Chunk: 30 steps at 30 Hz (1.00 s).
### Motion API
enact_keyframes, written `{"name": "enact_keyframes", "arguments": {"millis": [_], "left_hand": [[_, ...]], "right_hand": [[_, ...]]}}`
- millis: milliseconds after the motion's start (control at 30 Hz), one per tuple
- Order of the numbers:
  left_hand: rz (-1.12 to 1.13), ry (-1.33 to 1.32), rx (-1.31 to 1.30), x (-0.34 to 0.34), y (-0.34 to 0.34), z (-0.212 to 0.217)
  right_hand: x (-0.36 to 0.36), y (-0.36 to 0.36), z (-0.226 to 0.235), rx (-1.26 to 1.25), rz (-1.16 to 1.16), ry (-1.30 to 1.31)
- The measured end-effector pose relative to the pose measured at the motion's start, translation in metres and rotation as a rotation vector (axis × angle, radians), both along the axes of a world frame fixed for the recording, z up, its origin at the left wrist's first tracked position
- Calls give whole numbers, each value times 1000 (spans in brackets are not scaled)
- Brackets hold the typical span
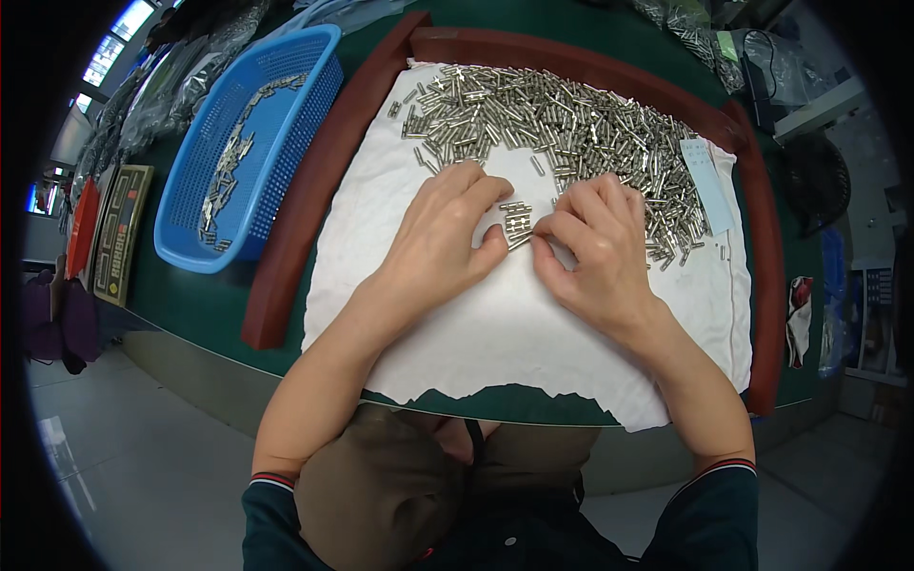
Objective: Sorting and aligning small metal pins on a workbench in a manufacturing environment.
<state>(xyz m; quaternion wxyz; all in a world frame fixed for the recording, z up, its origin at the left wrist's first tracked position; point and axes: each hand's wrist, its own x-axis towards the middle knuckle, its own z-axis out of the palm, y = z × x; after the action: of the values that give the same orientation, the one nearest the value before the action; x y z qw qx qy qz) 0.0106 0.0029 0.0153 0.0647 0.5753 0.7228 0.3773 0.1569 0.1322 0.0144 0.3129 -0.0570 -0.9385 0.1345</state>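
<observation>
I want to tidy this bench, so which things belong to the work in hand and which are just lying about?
Likely in use:
small metal row between the left hand and right hand
metal pin pile
white cloth
red-brown frame
blue basket, holding metal pieces

Probably lying about:
plastic bags
flat box
crumpled cloth at right

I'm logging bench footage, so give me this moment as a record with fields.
Left hand: left of a small row
Right hand: fingers close at the row's right side
Row: metal pins between the hands
Pile: loose metal pins beyond the hands
Surface: white cloth
Left side: blue basket containing metal pieces
</observation>
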Motion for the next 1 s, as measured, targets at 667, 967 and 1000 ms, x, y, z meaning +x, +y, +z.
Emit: {"name": "enact_keyframes", "arguments": {"millis": [667,967,1000], "left_hand": [[-1,48,-16,-3,-6,0],[-34,83,8,0,-4,0],[-37,76,-2,0,-4,0]], "right_hand": [[7,-12,5,6,23,-41],[3,-10,-3,40,-9,0],[2,-10,-4,39,-9,12]]}}
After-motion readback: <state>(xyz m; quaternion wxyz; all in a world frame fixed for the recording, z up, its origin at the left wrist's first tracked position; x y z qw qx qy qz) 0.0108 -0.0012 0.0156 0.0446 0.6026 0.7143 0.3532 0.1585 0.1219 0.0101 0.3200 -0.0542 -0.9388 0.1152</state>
